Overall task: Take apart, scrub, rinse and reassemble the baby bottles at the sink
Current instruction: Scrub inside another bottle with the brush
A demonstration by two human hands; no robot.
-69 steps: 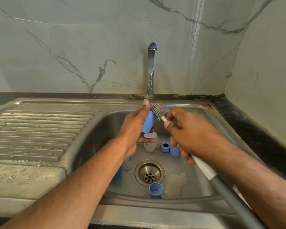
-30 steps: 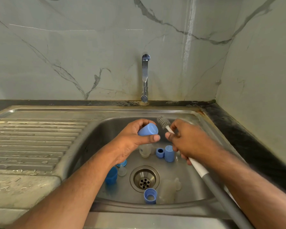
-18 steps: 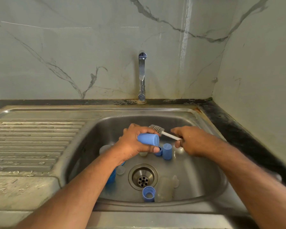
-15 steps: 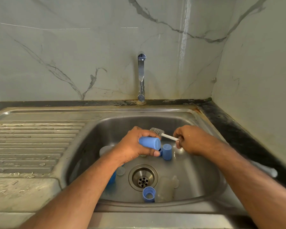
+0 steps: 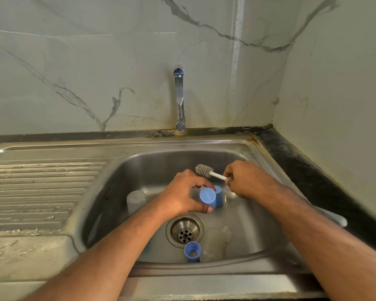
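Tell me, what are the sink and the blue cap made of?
The sink looks like brushed stainless steel: grey, with soft streaky reflections. The blue cap in the left hand looks like smooth matte plastic, evenly coloured and without glare.

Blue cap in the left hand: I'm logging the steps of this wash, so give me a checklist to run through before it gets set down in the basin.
1. Left hand grips the blue cap: ok, fingers curled round it.
2. Right hand holds the small brush: ok, pinched by its white stem, bristles clear of the cap.
3. Free spot on the sink floor: ok, bare steel behind the drain.
4. Tap off: ok, no stream visible.
5. Cap scrubbed clean inside: cannot tell, its closed end faces the camera.
6. Drain unblocked: ok, a blue ring lies beside it, not over it.
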